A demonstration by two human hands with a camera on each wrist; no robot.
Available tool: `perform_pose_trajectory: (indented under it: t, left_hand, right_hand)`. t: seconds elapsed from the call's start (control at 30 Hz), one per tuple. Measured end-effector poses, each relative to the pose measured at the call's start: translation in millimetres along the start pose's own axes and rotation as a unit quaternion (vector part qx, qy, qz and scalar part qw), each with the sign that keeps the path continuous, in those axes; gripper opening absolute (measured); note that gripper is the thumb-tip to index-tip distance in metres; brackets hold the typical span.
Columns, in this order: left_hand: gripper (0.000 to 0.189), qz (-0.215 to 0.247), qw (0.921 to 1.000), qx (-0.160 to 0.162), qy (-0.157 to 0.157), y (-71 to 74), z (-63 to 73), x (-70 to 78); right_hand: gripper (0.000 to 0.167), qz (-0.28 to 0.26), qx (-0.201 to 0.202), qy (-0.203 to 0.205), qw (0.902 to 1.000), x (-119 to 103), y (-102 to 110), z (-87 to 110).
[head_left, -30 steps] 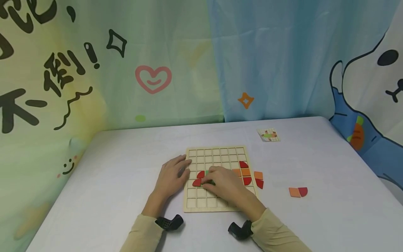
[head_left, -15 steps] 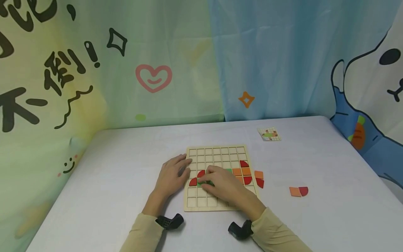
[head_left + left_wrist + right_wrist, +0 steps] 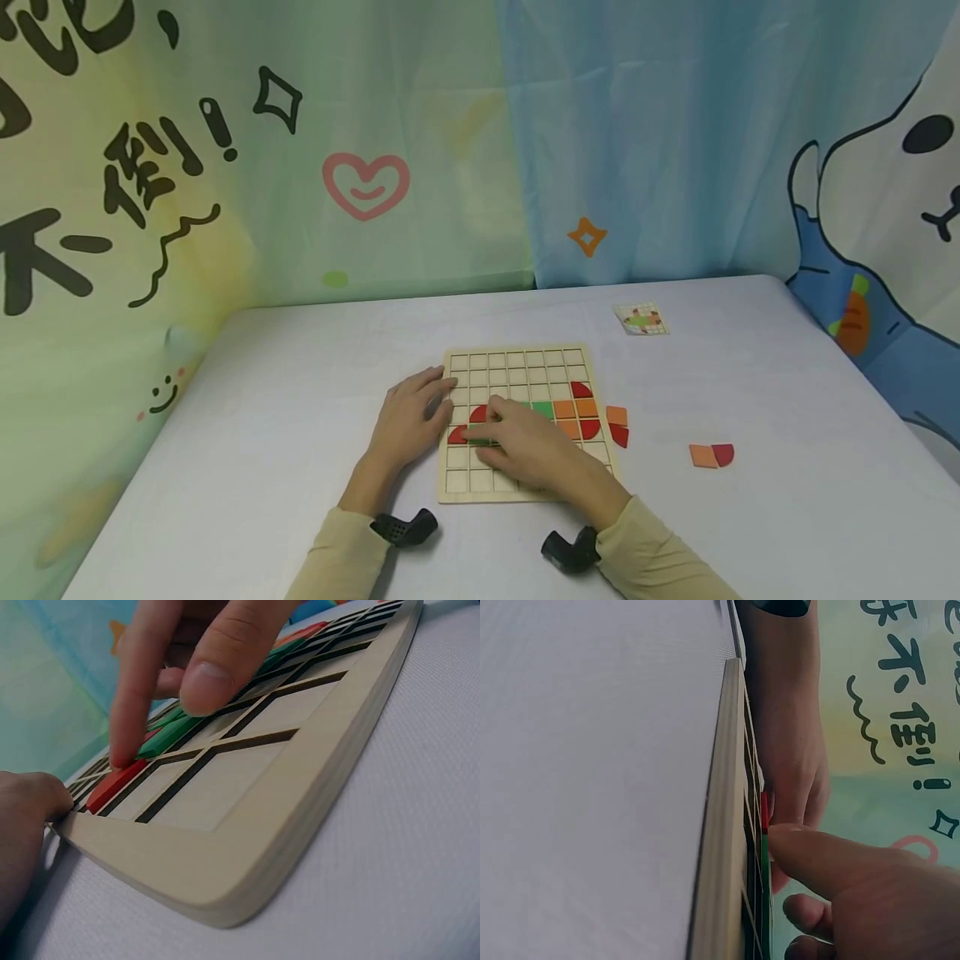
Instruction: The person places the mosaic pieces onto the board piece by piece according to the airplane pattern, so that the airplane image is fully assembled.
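A wooden grid board (image 3: 480, 483) lies on the table with flat coloured tiles in some cells. My left hand (image 3: 408, 425) rests along the board's left side, fingers loosely spread, thumb (image 3: 45, 796) right at the edge. Over the board, my right hand (image 3: 528, 442) touches a red quarter-round tile (image 3: 112, 786) with its index fingertip; the thumb is held apart from it. This tile sits in the leftmost column, beside a green tile (image 3: 171, 735). Another red quarter-round tile (image 3: 478, 413) shows just behind. My right hand partly hides the green tiles in the middle.
Orange tiles (image 3: 586, 408) and red ones fill cells at the board's right. Off that edge lie an orange (image 3: 617, 416) and a red tile (image 3: 618, 436). Farther right is another pair, orange (image 3: 703, 456) and red (image 3: 723, 454). A pattern card (image 3: 641, 320) lies at the back.
The front red tile has slid left into the leftmost column. My right hand has shifted slightly left, its index finger now stretched out. My left hand has stayed in place.
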State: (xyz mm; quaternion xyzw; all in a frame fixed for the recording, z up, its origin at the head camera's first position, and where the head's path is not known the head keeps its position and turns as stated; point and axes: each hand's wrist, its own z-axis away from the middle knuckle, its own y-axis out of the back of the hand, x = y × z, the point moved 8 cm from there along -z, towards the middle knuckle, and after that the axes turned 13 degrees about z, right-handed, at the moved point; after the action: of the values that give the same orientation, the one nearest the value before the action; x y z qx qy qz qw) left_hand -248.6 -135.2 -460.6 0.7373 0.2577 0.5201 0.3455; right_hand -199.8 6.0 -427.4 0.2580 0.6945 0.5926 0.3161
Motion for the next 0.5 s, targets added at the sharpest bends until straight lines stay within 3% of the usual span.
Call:
perform_pose_trajectory:
  t: [0.5]
  left_hand:
    - [0.035, 0.003, 1.0, -0.001, -0.004, 0.9, 0.4, 1.0]
  right_hand:
    - [0.028, 0.011, -0.03, 0.016, 0.9994, -1.8, -1.2, 0.5]
